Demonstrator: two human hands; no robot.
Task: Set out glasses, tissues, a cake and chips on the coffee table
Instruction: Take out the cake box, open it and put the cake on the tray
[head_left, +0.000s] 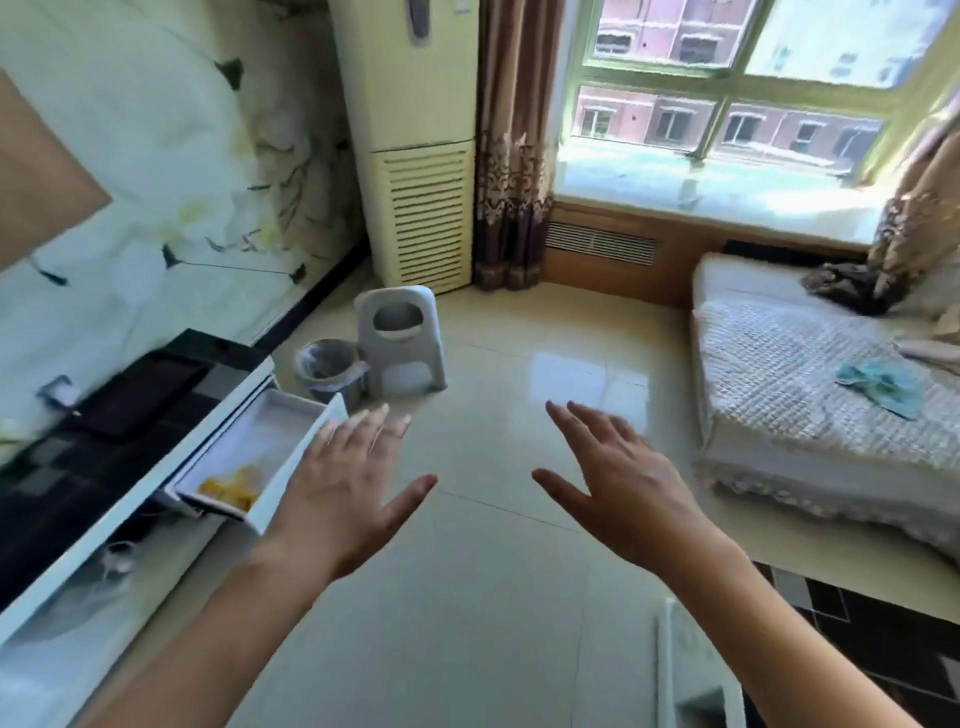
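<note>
My left hand is stretched forward with straight, spread fingers and holds nothing; its fingertips lie over the front corner of an open white drawer. Inside the drawer lies a blurred yellow-orange packet. My right hand is also held out flat with spread fingers, empty, above the tiled floor. No glasses, tissues or cake show in this view. The corner of a white table shows at the bottom right.
A low black-and-white TV cabinet runs along the left wall. A grey bin and a grey plastic stool stand beyond the drawer. A standing air conditioner fills the corner. A covered sofa lies on the right.
</note>
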